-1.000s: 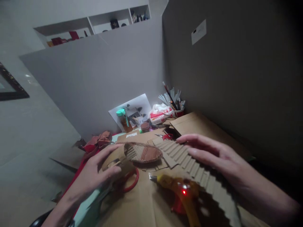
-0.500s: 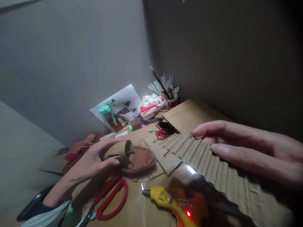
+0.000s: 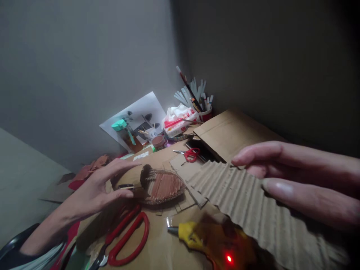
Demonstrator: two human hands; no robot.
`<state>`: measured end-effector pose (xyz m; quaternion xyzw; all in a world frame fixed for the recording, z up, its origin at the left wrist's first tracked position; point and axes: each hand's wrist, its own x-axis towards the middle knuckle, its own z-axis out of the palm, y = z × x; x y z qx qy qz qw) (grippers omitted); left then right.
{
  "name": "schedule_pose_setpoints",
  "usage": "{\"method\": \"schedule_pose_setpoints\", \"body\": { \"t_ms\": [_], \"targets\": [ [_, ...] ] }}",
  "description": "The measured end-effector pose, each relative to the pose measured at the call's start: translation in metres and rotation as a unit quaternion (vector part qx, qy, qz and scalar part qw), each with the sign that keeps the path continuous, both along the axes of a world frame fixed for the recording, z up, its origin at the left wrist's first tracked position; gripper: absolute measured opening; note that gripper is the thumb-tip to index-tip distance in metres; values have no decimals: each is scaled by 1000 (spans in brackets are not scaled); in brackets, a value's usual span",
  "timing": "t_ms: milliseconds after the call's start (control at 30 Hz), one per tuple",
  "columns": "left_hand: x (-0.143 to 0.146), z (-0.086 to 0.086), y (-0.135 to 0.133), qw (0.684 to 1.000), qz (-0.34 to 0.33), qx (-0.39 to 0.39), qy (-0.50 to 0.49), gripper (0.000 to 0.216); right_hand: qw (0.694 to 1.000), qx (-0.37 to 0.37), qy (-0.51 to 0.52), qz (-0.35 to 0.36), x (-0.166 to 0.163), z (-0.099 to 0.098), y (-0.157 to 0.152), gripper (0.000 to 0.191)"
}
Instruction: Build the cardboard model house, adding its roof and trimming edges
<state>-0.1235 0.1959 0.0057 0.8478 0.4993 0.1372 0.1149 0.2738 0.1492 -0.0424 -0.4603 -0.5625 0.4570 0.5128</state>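
Note:
My left hand point(image 3: 92, 191) grips a small cardboard piece point(image 3: 132, 186) at the left end of an oval brown cardboard craft point(image 3: 163, 185) lying on the cardboard-covered desk point(image 3: 160, 240). My right hand point(image 3: 298, 176) holds a long strip of corrugated cardboard point(image 3: 253, 206), thumb on top near its edge, fingers stretched along the far side. The strip slants from the desk's middle toward the lower right.
A yellow glue gun point(image 3: 205, 240) with a red light lies below the strip. Large red scissors point(image 3: 123, 236) lie at the front left, small red scissors point(image 3: 189, 154) farther back. A cup of brushes point(image 3: 201, 108), jars and a tissue pack point(image 3: 178, 122) crowd the corner. Grey walls enclose the desk.
The view has tilted down and closer to the desk. My right hand has slid right along the corrugated strip. My left hand has stayed on the oval craft's left end.

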Motion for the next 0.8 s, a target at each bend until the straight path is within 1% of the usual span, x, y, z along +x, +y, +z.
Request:
{"method": "schedule_pose_setpoints", "body": {
  "t_ms": [67, 100, 267, 467, 533, 667, 733, 800],
  "targets": [
    [-2, -1, 1, 1000, -2, 1, 9, 58, 999, 28, -23, -6, 1, -6, 3, 31],
    [-2, -2, 1, 1000, -2, 2, 13, 58, 999, 30, -27, -5, 0, -7, 4, 30],
    [-4, 0, 2, 1000, 0, 9, 14, 59, 999, 27, -15, 21, -7, -6, 5, 29],
    [-5, 3, 7, 1000, -4, 13, 23, 61, 999, 41, -20, 13, -5, -4, 1, 28],
    [-4, 3, 7, 1000, -3, 18, 19, 59, 999, 37, -30, 17, -5, -3, 2, 34],
    [-2, 1, 6, 999, -4, 26, 24, 59, 997, 43, -56, 34, -8, -1, 9, 59],
    [-1, 1, 6, 999, -6, 24, 39, 58, 996, 53, -62, 36, -9, -1, 13, 64],
    [0, 1, 7, 998, -9, 24, 50, 58, 995, 59, -66, 36, -10, -2, 17, 65]
  ]
}}
